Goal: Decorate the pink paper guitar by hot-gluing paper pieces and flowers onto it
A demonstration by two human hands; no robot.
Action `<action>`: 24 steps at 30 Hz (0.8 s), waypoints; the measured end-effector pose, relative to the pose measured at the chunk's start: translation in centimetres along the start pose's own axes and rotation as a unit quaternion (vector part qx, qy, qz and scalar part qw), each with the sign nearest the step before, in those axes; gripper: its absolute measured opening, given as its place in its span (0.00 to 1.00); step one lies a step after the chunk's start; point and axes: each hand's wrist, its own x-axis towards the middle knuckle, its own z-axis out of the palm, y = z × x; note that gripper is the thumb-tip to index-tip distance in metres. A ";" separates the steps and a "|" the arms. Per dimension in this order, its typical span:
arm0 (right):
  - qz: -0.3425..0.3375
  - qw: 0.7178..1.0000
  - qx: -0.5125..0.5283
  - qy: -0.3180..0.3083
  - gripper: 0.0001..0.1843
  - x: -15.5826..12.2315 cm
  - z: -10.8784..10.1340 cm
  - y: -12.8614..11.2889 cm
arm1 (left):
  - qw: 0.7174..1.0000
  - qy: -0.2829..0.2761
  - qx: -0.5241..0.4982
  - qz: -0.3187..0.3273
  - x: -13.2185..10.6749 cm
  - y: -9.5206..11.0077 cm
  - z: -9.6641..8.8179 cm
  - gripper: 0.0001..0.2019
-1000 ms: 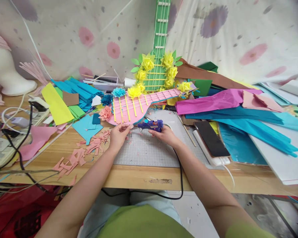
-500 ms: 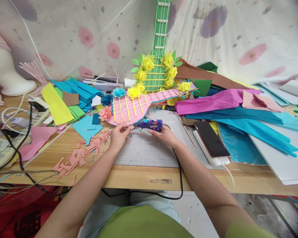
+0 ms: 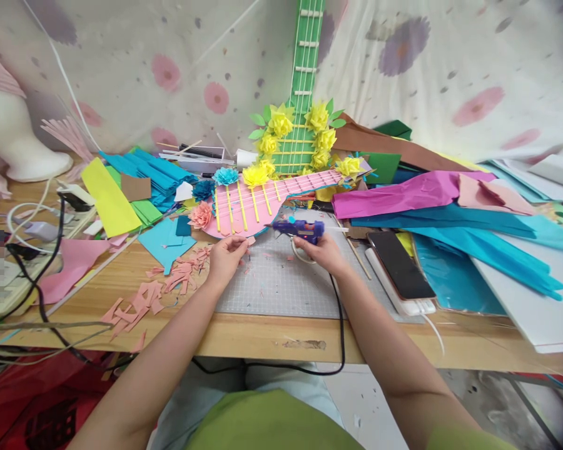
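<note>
My right hand (image 3: 323,253) is wrapped round a purple glue gun (image 3: 300,229), nozzle pointing left, held just above the grey cutting mat (image 3: 281,281). Its black cord runs back along my forearm and off the table edge. My left hand (image 3: 226,255) pinches a small pink paper piece (image 3: 249,240) at the lower edge of the pink paper guitar (image 3: 258,203), which lies flat with yellow strips, and with yellow, blue and pink paper flowers. A green paper guitar (image 3: 303,106) with yellow flowers stands upright behind it.
Pink paper scraps (image 3: 169,278) litter the wooden table left of the mat. Stacks of blue, green and yellow paper (image 3: 122,187) lie at back left. A phone (image 3: 396,262) on a white pad, then magenta and teal sheets (image 3: 450,212), lie on the right. Cables and a power strip (image 3: 23,250) fill the far left.
My right hand has lifted the glue gun and drawn it rightwards, away from my left hand. The left hand stays at the pink guitar's edge.
</note>
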 end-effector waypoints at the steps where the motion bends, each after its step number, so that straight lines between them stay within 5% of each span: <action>1: 0.006 0.999 0.000 0.045 0.23 0.0 -0.9 0.0 | 1.000 0.005 -0.010 -0.002 0.0 0.0 0.0 0.16; 4: 0.028 0.987 -0.004 0.161 0.24 0.1 -3.7 0.9 | 0.999 0.031 -0.033 -0.001 0.2 0.1 -0.2 0.16; 7: 0.071 0.976 -0.062 0.197 0.26 0.4 -5.6 2.7 | 0.997 0.053 -0.048 0.007 0.4 0.0 -0.3 0.16; 15: 0.123 0.945 -0.214 0.215 0.33 2.5 -5.3 4.8 | 0.991 0.097 -0.043 0.077 0.7 -0.3 -0.8 0.13; 19: -0.011 0.919 -0.221 0.326 0.40 2.4 -5.4 4.0 | 0.970 0.194 -0.013 0.146 2.1 -0.2 -2.4 0.10; 24: -0.212 0.824 -0.259 0.457 0.33 0.8 -4.2 0.2 | 0.934 0.317 -0.095 0.135 3.4 0.9 -5.1 0.13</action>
